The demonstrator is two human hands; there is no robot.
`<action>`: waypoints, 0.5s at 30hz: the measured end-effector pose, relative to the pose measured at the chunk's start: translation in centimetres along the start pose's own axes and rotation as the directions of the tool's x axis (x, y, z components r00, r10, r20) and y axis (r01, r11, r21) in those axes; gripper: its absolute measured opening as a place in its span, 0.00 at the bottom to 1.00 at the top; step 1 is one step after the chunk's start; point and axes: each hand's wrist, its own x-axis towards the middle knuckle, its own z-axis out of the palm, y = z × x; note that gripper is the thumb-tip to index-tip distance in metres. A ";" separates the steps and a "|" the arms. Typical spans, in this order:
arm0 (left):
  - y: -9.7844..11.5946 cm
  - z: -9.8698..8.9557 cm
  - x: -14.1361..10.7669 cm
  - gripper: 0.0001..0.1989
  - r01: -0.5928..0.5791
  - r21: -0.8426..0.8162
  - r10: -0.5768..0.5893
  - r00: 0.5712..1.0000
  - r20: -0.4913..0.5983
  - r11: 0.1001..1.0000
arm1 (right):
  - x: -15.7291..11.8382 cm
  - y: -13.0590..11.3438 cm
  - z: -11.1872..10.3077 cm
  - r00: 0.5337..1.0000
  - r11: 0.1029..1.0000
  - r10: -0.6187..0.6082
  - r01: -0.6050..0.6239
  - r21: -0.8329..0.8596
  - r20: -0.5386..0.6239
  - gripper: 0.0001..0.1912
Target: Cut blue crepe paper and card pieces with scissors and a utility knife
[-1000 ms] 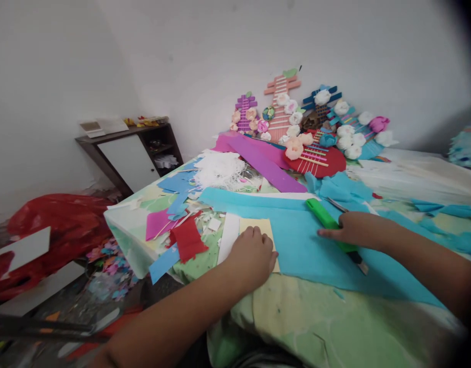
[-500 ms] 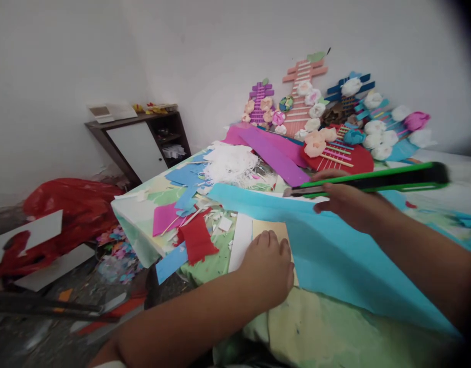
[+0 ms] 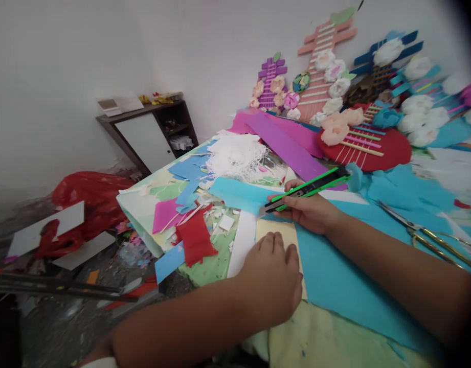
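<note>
My right hand grips a green-and-black utility knife. Its blade points left and down, at the blue crepe paper, just beyond the far edge of a cream card piece. Whether the blade touches the paper I cannot tell. My left hand presses on the cream card, fingers lying on it and pointing away from me. Under the card's left side a white strip shows. A narrow blue paper flap reaches left beyond the blade.
Gold-handled scissors lie right of my right forearm. Scraps, a red crepe piece and white shredded strands cover the table's left part. Guitar-shaped crafts with paper flowers lean at the back wall. A cabinet stands left.
My right hand has brought the knife left and down to the far edge of the cream card. The left hand stays on the card. The view has shifted, and scissors now show.
</note>
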 end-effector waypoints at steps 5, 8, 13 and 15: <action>0.0 0.0 -0.1 0.25 0.016 0.002 -0.016 1.000 0.022 1.000 | -0.2 0.1 -0.2 0.998 0.995 -0.046 0.042 -0.087 -0.046 0.19; -0.1 0.1 -0.2 0.25 0.012 0.004 -0.012 1.000 -0.008 1.000 | -0.1 0.2 -0.2 0.994 0.991 -0.074 0.063 -0.121 -0.086 0.21; -0.3 0.2 -0.3 0.24 -0.014 0.005 0.014 0.999 -0.050 1.000 | -0.1 0.2 -0.1 0.991 0.990 -0.102 0.093 -0.109 -0.085 0.15; -0.3 0.2 -0.3 0.24 -0.003 0.020 0.005 0.997 -0.073 1.000 | -0.2 0.0 0.0 0.987 0.979 -0.121 0.101 -0.176 -0.107 0.12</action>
